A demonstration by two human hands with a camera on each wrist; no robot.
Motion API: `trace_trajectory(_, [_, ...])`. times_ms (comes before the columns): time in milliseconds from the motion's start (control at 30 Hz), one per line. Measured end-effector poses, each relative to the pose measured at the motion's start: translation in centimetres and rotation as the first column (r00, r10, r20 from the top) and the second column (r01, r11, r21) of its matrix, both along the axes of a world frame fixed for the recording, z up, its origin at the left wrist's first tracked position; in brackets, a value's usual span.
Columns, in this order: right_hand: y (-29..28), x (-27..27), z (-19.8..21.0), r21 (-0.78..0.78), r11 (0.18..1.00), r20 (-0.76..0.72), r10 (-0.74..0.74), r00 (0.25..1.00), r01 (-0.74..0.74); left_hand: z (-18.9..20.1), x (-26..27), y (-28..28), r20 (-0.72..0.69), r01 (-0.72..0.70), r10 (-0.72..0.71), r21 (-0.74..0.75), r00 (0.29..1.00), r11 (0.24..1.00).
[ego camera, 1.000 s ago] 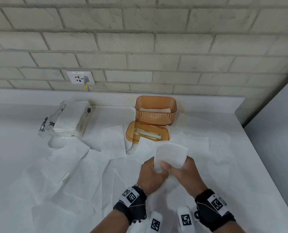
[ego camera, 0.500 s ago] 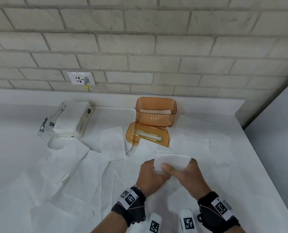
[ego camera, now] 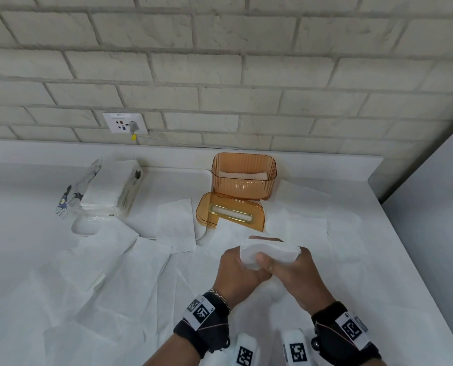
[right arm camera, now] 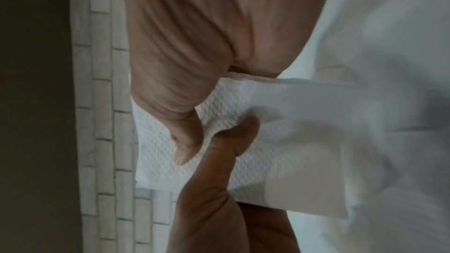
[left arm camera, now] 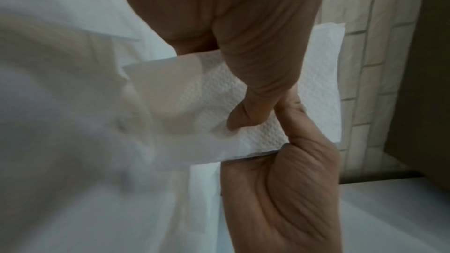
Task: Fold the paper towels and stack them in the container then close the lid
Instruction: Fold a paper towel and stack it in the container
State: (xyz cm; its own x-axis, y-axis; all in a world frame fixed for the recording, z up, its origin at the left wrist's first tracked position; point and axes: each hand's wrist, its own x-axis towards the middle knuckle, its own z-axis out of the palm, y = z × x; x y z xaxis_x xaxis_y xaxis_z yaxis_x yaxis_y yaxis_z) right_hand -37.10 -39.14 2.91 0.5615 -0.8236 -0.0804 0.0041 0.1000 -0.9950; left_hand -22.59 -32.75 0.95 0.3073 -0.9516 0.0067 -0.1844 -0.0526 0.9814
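Both hands hold a folded white paper towel (ego camera: pixel 271 250) a little above the counter, in front of the lid. My left hand (ego camera: pixel 239 268) grips its left end. My right hand (ego camera: pixel 286 268) pinches its right part, thumb on top. In the left wrist view my left thumb presses the embossed towel (left arm camera: pixel 265 136); in the right wrist view both thumbs lie on the towel (right arm camera: pixel 155 153). The orange ribbed container (ego camera: pixel 243 184) stands open at the back with folded towels inside. Its slotted lid (ego camera: pixel 228 216) lies flat before it, one corner under a sheet.
Several loose unfolded sheets (ego camera: pixel 146 273) cover the white counter on both sides of my hands. An opened pack of towels (ego camera: pixel 109 188) lies at the back left. A wall socket (ego camera: pixel 125 122) with a cable sits on the brick wall. A grey panel (ego camera: pixel 436 207) bounds the right side.
The towel stood upright between my hands and is now folded down into a lower, thicker wad. Both hands have stayed close together in about the same place.
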Motion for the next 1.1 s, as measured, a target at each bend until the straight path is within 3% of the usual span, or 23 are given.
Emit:
trace_trajectory(133, [-0.5, -0.3, 0.9, -0.003, 1.000, 0.047, 0.020, 0.999, -0.020, 0.4, 0.2, -0.4, -0.048, 0.011, -0.011, -0.003, 0.999, 1.000])
trace_trajectory(333, [-0.4, -0.1, -0.8, 0.116, 0.985, -0.085, -0.115, 0.990, 0.125, -2.1, 0.3, -0.2, 0.028, 0.032, -0.041, 0.257, 0.999, 0.966])
trace_trajectory(500, [-2.2, 0.4, 1.8, 0.222, 0.951, 0.078, -0.237, 0.968, 0.215, -1.8, 1.6, -0.2, -0.156, 0.002, 0.042, 0.276, 0.987, 0.961])
trace_trajectory(567, [-3.8, 0.1, 2.4, 0.209, 0.933, 0.077, -0.313, 0.946, 0.292, -1.0, 2.8, -0.1, -0.363, -0.074, 0.168, 0.258, 0.917, 0.963])
trace_trajectory(600, [-4.6, 0.0, 2.4, 0.189, 0.929, 0.050, -0.334, 0.941, 0.320, -0.8, 3.5, -0.2, -0.493, -0.100, 0.214, 0.247, 0.843, 0.964])
trace_trajectory(667, [-5.6, 0.0, 2.3, 0.174, 0.934, -0.010, -0.315, 0.949, 0.311, -0.3, 4.5, -0.5, -0.687, -0.100, 0.224, 0.216, 0.691, 0.971])
trace_trajectory(700, [-5.9, 0.3, 2.0, 0.184, 0.941, -0.025, -0.285, 0.958, 0.285, -0.2, 4.9, -0.8, -0.724, -0.072, 0.205, 0.211, 0.659, 0.975])
trace_trajectory(800, [-6.4, 1.3, 0.9, 0.234, 0.938, -0.050, -0.250, 0.967, 0.255, 0.6, 5.6, -2.1, -0.621, -0.021, 0.184, 0.261, 0.762, 0.965])
trace_trajectory(900, [-7.4, 1.7, 0.2, 0.246, 0.930, -0.057, -0.269, 0.962, 0.274, 2.2, 7.4, -4.1, -0.414, -0.096, 0.221, 0.302, 0.883, 0.949])
trace_trajectory(1000, [-9.2, 1.8, 0.0, 0.241, 0.936, -0.079, -0.244, 0.966, 0.256, 4.3, 10.3, -7.2, -0.266, -0.164, 0.239, 0.276, 0.934, 0.947])
trace_trajectory(1100, [-11.5, 2.0, 0.2, 0.222, 0.938, -0.074, -0.257, 0.963, 0.267, 5.8, 13.3, -11.3, -0.183, -0.237, 0.287, 0.252, 0.940, 0.938])
